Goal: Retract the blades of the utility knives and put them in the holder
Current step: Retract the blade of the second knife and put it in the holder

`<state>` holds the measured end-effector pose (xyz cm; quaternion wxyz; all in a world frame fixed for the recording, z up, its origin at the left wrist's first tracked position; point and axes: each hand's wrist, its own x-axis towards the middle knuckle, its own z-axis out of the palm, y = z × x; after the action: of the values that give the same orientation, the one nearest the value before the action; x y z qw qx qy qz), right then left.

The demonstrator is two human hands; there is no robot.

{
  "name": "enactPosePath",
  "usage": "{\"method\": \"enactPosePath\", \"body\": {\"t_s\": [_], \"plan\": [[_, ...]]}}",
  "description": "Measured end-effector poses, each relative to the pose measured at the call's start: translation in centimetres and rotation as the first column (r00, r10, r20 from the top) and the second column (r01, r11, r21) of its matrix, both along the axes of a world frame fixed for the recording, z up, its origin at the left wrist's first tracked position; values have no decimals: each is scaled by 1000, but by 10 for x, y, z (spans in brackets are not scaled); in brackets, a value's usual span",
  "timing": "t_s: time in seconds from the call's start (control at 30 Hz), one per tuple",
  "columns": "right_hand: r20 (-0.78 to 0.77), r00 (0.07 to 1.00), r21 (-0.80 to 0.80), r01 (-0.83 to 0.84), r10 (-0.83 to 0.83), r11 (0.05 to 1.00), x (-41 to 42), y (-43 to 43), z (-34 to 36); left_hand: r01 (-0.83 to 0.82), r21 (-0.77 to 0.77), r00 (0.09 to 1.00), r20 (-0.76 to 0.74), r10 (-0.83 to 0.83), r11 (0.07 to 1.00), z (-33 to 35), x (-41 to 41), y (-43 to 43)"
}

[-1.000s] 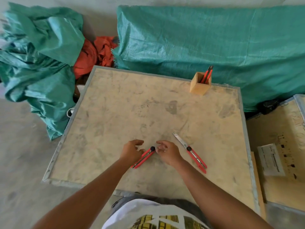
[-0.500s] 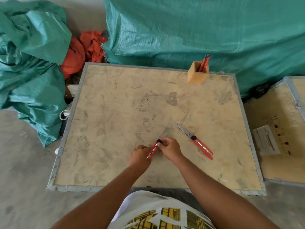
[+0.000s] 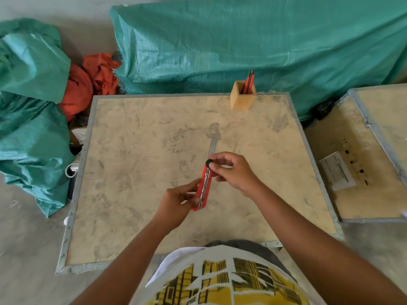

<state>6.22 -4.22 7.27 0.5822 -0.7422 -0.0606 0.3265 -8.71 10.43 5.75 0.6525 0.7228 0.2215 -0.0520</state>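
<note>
Left hand (image 3: 179,200) pinched around rear half of red utility knife (image 3: 203,188), thumb and fingers closed on handle sides. Right hand (image 3: 234,171) loosely curled, thumb and forefinger tips on black slider knob (image 3: 208,163) at front of handle. Knife held just above tabletop, pointing away from body. Blade (image 3: 213,146) out long, not yet retracted; far end blurred, tip hard to place.

Wooden holder (image 3: 241,97) at far edge of wooden table (image 3: 136,150), well apart from hands, right of centre. Two red knives (image 3: 248,82) standing upright in it already, leaning toward its right side. No other loose knife visible on table; area under right forearm hidden.

Handling, judged: knife light, stiff plastic-and-metal body, narrow, easy one-hand carry. Extended snap-off blade thin, sharp, brittle sideways. Best hold on handle flanks behind slider, fingers off blade line. Slider likely ratcheted, needing firm thumb pull back toward body. Retract fully before moving toward holder. Holder small and light-looking, could tip if knife dropped in at an angle.

Around: green tarp (image 3: 253,40) over bulk behind table, more green tarp and orange cloth (image 3: 88,84) at left. Second crate top (image 3: 374,150) at right with white paper label (image 3: 337,171), print too small to read; dark stencil marks beside it illegible. Yellow-and-black graphic on white shirt (image 3: 220,280), no readable words. No brand legible on knife.
</note>
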Motion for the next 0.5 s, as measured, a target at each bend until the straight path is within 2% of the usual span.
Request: {"method": "enactPosePath", "body": {"t_s": [0.17, 0.3, 0.4, 0.5], "plan": [[111, 992, -15, -51, 52, 999, 7, -9, 19, -144, -135, 984, 82, 156, 980, 15, 4, -14], [160, 950, -118, -252, 269, 961, -5, -7, 25, -258, -260, 951, 101, 293, 930, 20, 7, -14], [159, 928, -127, -319, 337, 939, -15, -8, 27, -276, -331, 934, 128, 333, 902, 24, 13, -11], [233, 911, -131, -316, 339, 940, -13, -13, 31, -268, -378, 936, 118, 333, 886, 23, 16, -13]]}}
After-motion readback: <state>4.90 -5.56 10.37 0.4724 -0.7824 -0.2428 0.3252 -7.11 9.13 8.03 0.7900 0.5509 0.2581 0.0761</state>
